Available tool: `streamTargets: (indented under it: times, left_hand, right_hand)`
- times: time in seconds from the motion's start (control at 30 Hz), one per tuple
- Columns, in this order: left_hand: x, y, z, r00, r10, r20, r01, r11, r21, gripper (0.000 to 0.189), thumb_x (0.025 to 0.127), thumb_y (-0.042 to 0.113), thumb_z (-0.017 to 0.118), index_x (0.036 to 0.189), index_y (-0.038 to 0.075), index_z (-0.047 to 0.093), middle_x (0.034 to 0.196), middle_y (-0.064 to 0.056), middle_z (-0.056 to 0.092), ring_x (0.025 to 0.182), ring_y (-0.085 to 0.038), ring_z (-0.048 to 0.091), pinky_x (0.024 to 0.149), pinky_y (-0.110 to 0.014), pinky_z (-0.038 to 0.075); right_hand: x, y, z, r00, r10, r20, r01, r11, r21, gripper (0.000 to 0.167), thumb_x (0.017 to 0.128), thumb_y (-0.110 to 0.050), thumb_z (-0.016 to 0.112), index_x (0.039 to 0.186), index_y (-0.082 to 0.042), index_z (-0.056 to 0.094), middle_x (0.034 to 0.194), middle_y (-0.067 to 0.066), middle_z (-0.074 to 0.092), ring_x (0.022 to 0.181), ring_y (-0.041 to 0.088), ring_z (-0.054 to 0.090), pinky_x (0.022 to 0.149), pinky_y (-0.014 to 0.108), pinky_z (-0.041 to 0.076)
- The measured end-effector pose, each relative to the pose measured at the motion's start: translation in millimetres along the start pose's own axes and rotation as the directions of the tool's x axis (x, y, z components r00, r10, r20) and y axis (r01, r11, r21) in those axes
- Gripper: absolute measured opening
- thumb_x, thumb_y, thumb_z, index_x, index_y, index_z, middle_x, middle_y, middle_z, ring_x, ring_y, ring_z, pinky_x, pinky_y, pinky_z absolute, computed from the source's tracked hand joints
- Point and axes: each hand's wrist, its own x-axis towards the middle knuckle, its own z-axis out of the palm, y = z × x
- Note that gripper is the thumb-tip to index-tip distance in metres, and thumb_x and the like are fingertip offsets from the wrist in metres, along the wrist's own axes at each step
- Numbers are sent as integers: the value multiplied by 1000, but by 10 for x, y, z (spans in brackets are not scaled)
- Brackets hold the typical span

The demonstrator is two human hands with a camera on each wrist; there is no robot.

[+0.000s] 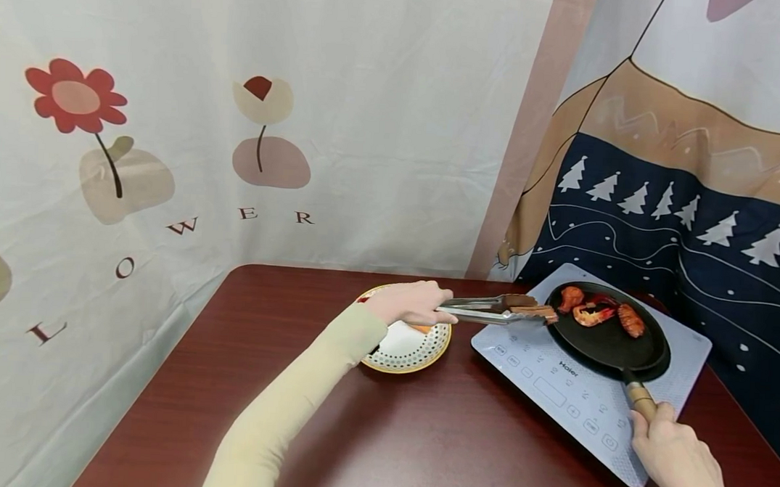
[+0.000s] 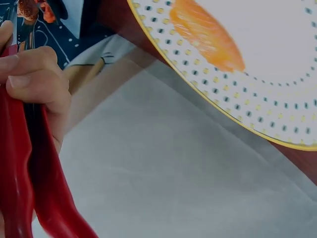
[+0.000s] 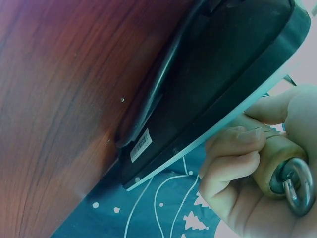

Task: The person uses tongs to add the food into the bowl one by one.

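Note:
My left hand (image 1: 418, 303) grips a pair of metal tongs (image 1: 481, 311), whose red handles (image 2: 15, 163) show in the left wrist view. The brownish ends of the tongs reach the left rim of a black frying pan (image 1: 595, 343). In the pan lie a shrimp (image 1: 592, 315), a browned chicken wing (image 1: 631, 321) and a reddish-brown piece of food (image 1: 570, 298). My right hand (image 1: 678, 452) holds the pan's wooden handle (image 1: 641, 401); a metal ring (image 3: 299, 186) hangs at its end. Under my left forearm, partly hidden, is a dotted plate (image 1: 411, 357) with an orange salmon slice (image 2: 208, 37).
The pan stands on a pale induction cooker (image 1: 528, 373) with touch markings, at the right side of a dark red-brown wooden table (image 1: 460, 435). Patterned cloth (image 1: 395, 127) hangs behind the table, and a navy part with white trees (image 1: 626, 232) borders the cooker.

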Motion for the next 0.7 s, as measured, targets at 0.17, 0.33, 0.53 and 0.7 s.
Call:
streamTargets:
  times: [0.17,0.33,0.53,0.7]
  left_hand:
    - [175,135,-22,1000,-19,10,18,1000,22,38,96,49,47,109,15,58,90,1,64,85,-13,63,76,-29,49]
    - [342,244,-28,1000,-23,10,23,999,44,38,95,49,48,112,16,58,94,2,65,89,-13,64,78,-30,49]
    - [523,399,-46,1000,0,18,-2,995,97,44,95,49,48,122,15,57,107,1,66,102,-16,64,89,-31,49]
    - [647,515,-60,999,7,37,-11,994,104,48,95,48,48,129,15,54,114,1,64,104,-13,63,91,-31,50]
  right_hand:
    - [6,2,3,1000,-1,-2,1,1000,-1,46,98,-30,38,103,15,35,69,21,51,60,29,52,52,40,39]
    - [7,6,-2,1000,-8,-1,8,1000,-2,45,98,-30,38,102,15,35,69,20,51,59,29,52,51,40,39]
    - [9,-1,1,1000,4,-3,-4,1000,-5,45,98,-30,39,103,15,35,69,21,51,60,30,52,52,40,39]
    - [13,-8,0,1000,8,3,-8,1000,-4,45,98,-29,38,103,15,35,69,20,51,60,29,51,52,39,39]
